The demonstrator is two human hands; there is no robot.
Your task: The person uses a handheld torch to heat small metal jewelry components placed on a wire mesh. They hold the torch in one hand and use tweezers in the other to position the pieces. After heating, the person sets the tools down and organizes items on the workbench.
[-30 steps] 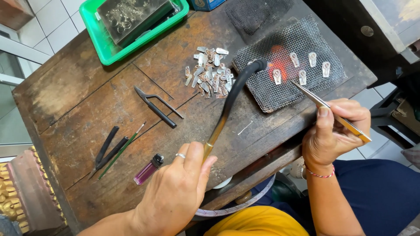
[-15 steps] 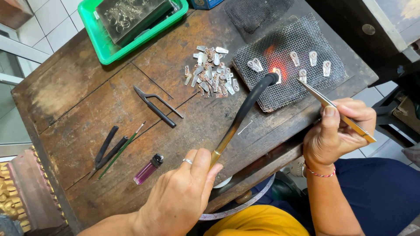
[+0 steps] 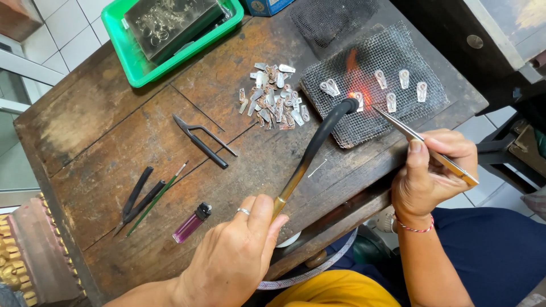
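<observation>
left hand (image 3: 230, 264) clamped on torch (image 3: 318, 142); right hand (image 3: 429, 170) pinching tweezers (image 3: 424, 145); metal piece (image 3: 358, 99) on mesh pad (image 3: 398, 51), worktop's far right corner, tips seemingly just beside. best: flame steady, tweezers bracing.

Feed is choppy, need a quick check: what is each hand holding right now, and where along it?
Left hand holds the black curved-nozzle torch by its brass lower stem. Right hand holds the long metal tweezers near their back end.

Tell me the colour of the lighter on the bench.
The lighter is translucent purple with a black top, seen in the head view.
</observation>
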